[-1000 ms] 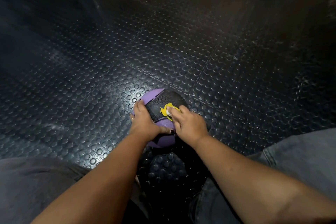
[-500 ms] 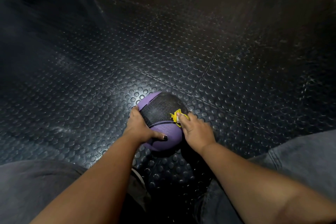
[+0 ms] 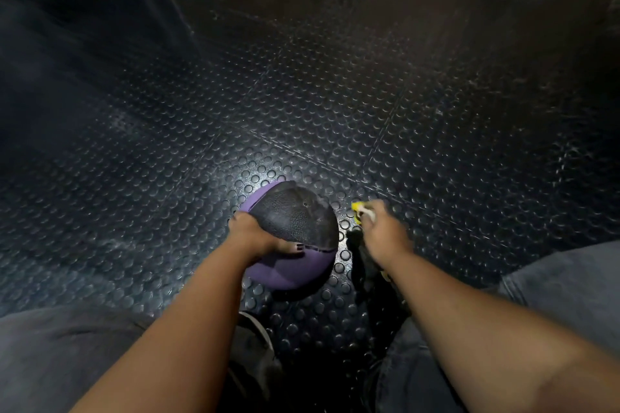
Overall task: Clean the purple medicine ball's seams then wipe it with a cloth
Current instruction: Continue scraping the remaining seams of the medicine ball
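Studded floor point(image 3: 335, 94) spreads ahead | left hand point(image 3: 250, 238) grips purple medicine ball point(image 3: 295, 221) | right hand point(image 3: 385, 234) pinches yellow item point(image 3: 356, 208), just beside ball's right edge, apart

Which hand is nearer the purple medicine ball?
Left. The left hand grips the medicine ball on its left; the right hand, holding a small yellow tool, is clear of it, to its right.

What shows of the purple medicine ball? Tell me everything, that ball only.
The purple medicine ball is round, purple below with a black pebbled panel on top, scuffed grey along its edges, and a seam where the two meet. It sits on the studded dark floor. The left hand grips its left side, thumb resting at the seam. The right hand, pinching a small yellow item, is clear of it.
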Available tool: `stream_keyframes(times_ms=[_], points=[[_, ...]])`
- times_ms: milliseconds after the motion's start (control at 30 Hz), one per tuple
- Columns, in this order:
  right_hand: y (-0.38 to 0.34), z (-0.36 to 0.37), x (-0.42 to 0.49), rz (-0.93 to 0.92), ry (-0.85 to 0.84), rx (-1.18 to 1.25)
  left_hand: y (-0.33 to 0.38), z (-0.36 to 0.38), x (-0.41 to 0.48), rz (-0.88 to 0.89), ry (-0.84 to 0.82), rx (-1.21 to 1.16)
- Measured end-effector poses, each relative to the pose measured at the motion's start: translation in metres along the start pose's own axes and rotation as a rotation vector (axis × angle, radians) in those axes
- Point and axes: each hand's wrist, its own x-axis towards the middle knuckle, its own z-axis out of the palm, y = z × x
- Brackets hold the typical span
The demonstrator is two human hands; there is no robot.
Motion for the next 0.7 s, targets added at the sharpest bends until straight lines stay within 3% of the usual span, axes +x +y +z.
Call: stream_keyframes(times_ms=[133,233,467,633,700], points=[[-0.043,0.020,-0.018,-0.497,-0.012,-0.127,-0.050,0.008,0.054,-0.014,-0.007,-0.047],[-0.058,0.039,-0.031,-0.678,0.015,-0.270,-0.056,0.004,0.048,-0.006,0.012,-0.075],[-0.044,0.043,-0.024,-0.394,0.001,-0.253,-0.015,-0.006,-0.009,-0.016,0.026,-0.154],[0.014,0.033,-0.019,0.009,-0.247,-0.294,-0.041,-0.003,0.021,-0.048,0.010,-0.142],[0.018,0.029,-0.021,0.109,-0.206,-0.167,-0.054,0.000,0.038,-0.071,0.019,-0.179]])
